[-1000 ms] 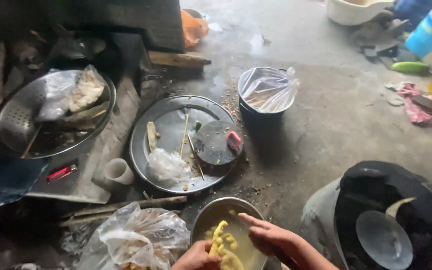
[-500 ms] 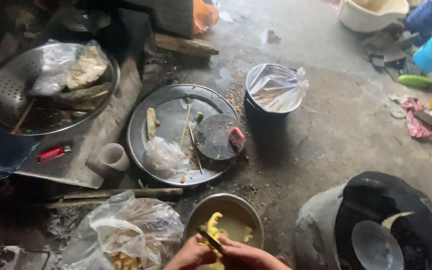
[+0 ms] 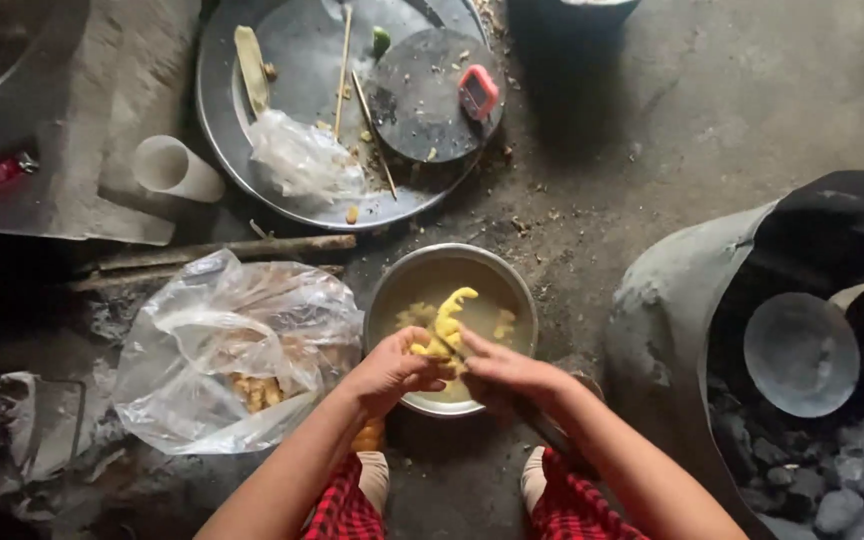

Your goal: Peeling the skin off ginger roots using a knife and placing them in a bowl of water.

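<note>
Both my hands meet over a metal bowl (image 3: 384,292) that stands on the ground and holds cloudy water with yellow pieces. My left hand (image 3: 387,370) grips a knobby yellow root (image 3: 446,322) above the bowl. Pressed against that root, my right hand (image 3: 507,372) is closed on what looks like a knife; a dark part of it runs back under my forearm. My feet and red checked trousers show at the bottom edge.
A crumpled clear plastic bag (image 3: 232,350) with more yellow-brown pieces lies left of the bowl. Behind are a stick (image 3: 222,250), a round metal tray (image 3: 222,110) with a dark round board (image 3: 422,95), and a white cup (image 3: 174,168). A sooty pot (image 3: 672,320) with a ladle (image 3: 800,352) stands right.
The view has tilted down and come closer to the bowl. My hands have come together on the yellow root, which is now lifted above the water.
</note>
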